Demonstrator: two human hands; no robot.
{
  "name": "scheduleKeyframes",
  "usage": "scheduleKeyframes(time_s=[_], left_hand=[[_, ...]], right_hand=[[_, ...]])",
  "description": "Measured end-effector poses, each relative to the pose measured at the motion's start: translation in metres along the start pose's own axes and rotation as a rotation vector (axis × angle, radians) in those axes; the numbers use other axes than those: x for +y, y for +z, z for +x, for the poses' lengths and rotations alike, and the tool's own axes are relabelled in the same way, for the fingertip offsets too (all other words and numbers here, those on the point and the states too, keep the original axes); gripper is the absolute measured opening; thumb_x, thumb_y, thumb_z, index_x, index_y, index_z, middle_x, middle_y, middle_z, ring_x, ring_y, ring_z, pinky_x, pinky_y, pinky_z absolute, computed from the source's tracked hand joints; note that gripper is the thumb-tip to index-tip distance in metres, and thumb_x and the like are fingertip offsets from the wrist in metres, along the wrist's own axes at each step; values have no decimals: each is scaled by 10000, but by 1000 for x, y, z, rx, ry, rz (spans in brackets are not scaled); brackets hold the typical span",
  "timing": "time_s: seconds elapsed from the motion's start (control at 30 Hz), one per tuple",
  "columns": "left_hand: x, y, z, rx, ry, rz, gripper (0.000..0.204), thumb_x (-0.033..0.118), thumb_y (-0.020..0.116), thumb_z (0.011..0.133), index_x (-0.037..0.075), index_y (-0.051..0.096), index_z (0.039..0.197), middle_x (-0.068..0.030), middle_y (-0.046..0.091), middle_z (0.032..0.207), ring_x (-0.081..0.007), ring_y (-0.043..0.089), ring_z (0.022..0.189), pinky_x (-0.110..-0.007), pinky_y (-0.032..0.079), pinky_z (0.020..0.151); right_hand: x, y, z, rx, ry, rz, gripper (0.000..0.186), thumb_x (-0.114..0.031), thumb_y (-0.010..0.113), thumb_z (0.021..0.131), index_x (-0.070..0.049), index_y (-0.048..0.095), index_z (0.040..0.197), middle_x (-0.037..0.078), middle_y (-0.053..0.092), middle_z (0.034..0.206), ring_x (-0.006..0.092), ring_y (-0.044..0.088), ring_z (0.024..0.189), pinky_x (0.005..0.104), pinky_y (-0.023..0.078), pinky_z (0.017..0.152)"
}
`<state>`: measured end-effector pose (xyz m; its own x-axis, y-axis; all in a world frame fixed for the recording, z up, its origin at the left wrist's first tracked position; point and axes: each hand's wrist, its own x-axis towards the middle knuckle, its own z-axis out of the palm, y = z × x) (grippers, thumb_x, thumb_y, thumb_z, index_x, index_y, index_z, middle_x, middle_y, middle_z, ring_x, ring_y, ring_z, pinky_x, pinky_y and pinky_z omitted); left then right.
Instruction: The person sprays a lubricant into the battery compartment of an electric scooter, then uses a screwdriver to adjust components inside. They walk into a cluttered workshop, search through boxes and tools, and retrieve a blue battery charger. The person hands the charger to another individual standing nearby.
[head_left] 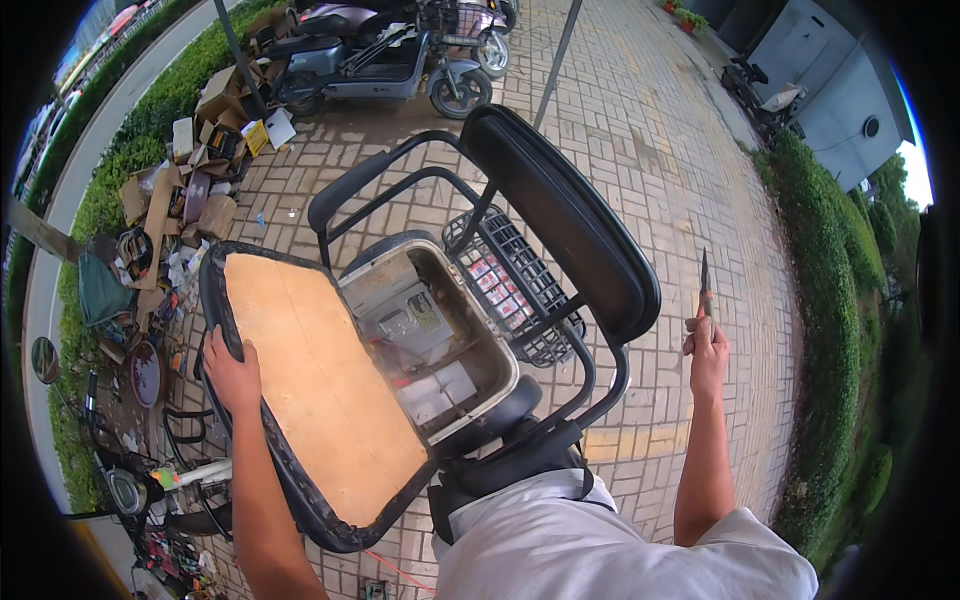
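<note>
Nearest the camera, the left hand is gripping the black padded edge of a lifted scooter seat, fingers curled over its rim, so that the seat's pale wooden underside is facing up. Just beside the seat, the open grey storage compartment under it is showing wiring and flat grey boxes inside. Out to the right, well apart from the scooter, the right hand is closing around the handle of a thin dark pointed tool, holding it upright over the brick paving. Behind the compartment, a black wire basket is sitting below a black padded backrest on a curved black tube frame. Farther off on the left, flattened brown cardboard boxes are lying beside a green hedge. At the far end, a grey parked scooter is standing on the paving.
</note>
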<state>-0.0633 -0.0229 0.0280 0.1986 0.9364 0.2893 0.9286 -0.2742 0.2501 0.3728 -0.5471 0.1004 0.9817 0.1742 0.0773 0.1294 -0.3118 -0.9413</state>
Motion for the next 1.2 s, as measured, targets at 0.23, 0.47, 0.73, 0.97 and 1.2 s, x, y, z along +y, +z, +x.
scheduleKeyframes(time_s=[0.23, 0.47, 0.73, 0.97, 1.2], left_hand=[[-20, -43, -48, -91, -92, -314, 580, 214, 626, 873, 39, 421, 1386, -196, 333, 1478, -371, 318, 1359, -475, 290, 1101], [5, -70, -165, -160, -99, -16, 678, 184, 634, 826, 83, 363, 1439, -186, 309, 1502, -416, 319, 1345, -505, 333, 1071], [11, -64, -157, -102, -38, 191, 630, 183, 616, 835, 57, 390, 1409, -212, 377, 1439, -429, 396, 1279, -503, 406, 1006], [7, -60, -160, -54, -27, 223, 625, 187, 628, 827, 44, 412, 1396, -216, 389, 1435, -424, 404, 1281, -487, 412, 1010], [9, -58, -159, -68, -14, 247, 610, 199, 621, 840, 54, 418, 1397, -212, 384, 1437, -421, 416, 1270, -504, 435, 975]], right_hand=[[1, 73, -90, -415, 289, 81, 221, -175, 603, 940, 20, 595, 835, 43, 590, 718, 126, 580, 617, 276, 496, 614], [164, 208, -73, -796, 774, -367, 251, -142, 627, 835, 98, 622, 761, 133, 536, 542, 205, 482, 416, 348, 384, 403], [260, 281, -41, -797, 1078, -352, 261, -210, 581, 888, -20, 541, 713, 87, 415, 475, 217, 360, 316, 453, 345, 357], [261, 293, -24, -876, 1088, -553, 227, -246, 584, 871, -46, 550, 769, 86, 406, 517, 224, 390, 421, 456, 372, 487], [274, 282, -33, -891, 469, -811, 474, -418, 636, 839, 30, 681, 987, 267, 653, 1074, 398, 628, 1014, 470, 488, 865]])
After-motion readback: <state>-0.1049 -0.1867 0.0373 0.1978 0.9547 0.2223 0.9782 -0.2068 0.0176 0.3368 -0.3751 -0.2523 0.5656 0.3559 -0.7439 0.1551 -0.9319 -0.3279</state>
